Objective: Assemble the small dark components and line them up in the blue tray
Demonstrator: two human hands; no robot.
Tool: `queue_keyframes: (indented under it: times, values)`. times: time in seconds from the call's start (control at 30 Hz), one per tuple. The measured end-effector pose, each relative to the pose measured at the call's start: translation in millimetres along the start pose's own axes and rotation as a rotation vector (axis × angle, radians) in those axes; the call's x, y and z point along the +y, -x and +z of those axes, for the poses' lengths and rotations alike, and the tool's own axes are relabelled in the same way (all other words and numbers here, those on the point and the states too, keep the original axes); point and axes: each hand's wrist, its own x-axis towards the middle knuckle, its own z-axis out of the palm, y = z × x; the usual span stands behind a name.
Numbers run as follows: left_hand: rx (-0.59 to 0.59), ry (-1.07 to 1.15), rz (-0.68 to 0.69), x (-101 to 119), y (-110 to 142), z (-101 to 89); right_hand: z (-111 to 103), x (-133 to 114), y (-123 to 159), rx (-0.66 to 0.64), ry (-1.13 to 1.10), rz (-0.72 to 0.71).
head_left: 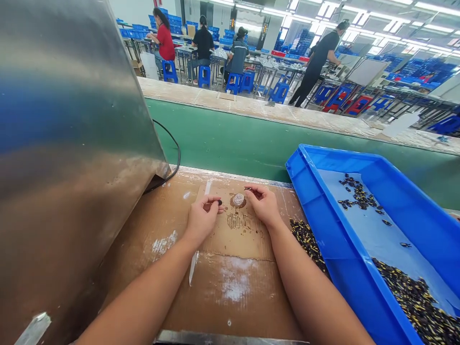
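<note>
My left hand (204, 216) pinches a small dark piece (220, 203) between thumb and fingertips; its exact kind is too small to tell. My right hand (264, 205) is closed, with another tiny dark piece (247, 189) at its fingertips. Between the two hands, a small clear round container (238, 200) sits on a cardboard sheet (230, 244), with a brownish wet stain around it. A ridged, worn patch (234, 221) marks the cardboard just below it. Neither hand touches the container.
A blue bin (345, 230) on the right holds many small black-and-yellow parts (417, 302). More such parts (307, 242) lie heaped beside it. A metal housing (72, 158) stands left, with a black cable (178, 151). A green barrier (230, 136) runs behind; several people work beyond.
</note>
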Motion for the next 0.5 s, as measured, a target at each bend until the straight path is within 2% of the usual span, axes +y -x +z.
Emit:
queue_keyframes:
  times: [0.17, 0.37, 0.5]
  values:
    - [-0.013, 0.002, -0.033, -3.7, -3.6, -1.0, -2.0, 1.8, 0.5, -0.002, -0.008, -0.002]
    - [-0.05, -0.148, 0.16, -9.6, -2.1, -1.2, -4.0, 0.6, 1.1, 0.052, 0.115, -0.006]
    - [-0.062, -0.19, 0.186, -12.4, -1.1, -2.1, -7.3, 6.8, -1.1, 0.086, 0.106, 0.053]
